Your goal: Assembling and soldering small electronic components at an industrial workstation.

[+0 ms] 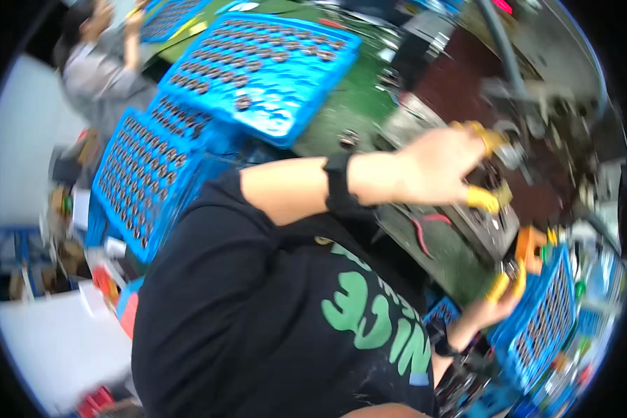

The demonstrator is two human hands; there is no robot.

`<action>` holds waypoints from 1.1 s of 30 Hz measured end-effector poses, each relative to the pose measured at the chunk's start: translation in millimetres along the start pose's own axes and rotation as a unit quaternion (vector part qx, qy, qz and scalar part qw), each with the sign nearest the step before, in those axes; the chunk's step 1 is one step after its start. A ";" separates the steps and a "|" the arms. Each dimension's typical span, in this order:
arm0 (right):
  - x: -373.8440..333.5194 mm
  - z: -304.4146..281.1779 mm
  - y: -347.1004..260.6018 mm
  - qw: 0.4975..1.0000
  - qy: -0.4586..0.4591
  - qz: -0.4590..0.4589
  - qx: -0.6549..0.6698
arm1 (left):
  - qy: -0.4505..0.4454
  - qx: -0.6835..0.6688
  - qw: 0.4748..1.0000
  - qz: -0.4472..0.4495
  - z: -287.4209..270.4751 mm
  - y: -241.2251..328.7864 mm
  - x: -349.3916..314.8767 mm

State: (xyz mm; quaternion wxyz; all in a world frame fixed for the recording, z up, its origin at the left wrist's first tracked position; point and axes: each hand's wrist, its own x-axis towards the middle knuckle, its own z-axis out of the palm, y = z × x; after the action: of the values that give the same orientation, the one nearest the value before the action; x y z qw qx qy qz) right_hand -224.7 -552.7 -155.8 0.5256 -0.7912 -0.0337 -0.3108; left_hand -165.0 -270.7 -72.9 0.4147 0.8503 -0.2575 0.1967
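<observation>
My left hand (435, 167), with yellow covers on its fingertips, reaches across to a grey metal fixture (493, 226). Its thumb and fingers are spread apart on either side of some small dark pieces, and I see nothing clearly gripped between them. Lower right, my right hand (498, 306) also wears yellow fingertip covers. It pinches a small round metal part (511, 267) beside an orange block (530, 249). Motion blur hides the part's details.
Blue trays of round parts stand at upper middle (275, 122), left (108, 177) and right (568, 275). Red-handled pliers (425, 233) and a loose round part (348, 138) lie on the green bench (327, 118). Another person (97, 73) sits at upper left.
</observation>
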 end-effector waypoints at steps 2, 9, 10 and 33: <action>26.9 -26.6 5.2 0.997 0.032 -0.070 -0.019 | 0.031 -0.022 0.999 -0.001 -17.2 23.8 -15.4; 62.5 -32.5 13.6 0.975 -0.058 -0.139 -0.162 | 0.094 0.045 0.988 -0.114 -74.7 -6.5 -104.5; 63.7 -31.6 5.2 0.970 -0.056 -0.142 -0.189 | 0.117 0.110 0.974 -0.160 -87.8 -5.1 -115.7; -12.5 -13.9 8.2 0.995 0.079 -0.052 -0.041 | 0.087 0.415 0.829 -0.366 -180.2 -57.1 -193.4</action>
State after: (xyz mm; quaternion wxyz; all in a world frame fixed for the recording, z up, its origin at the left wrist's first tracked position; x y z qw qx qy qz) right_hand -238.0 -564.8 -165.5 0.4767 -0.7825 -0.0199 -0.4001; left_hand -305.2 -42.3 -109.1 0.0854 0.9537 0.2153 0.1917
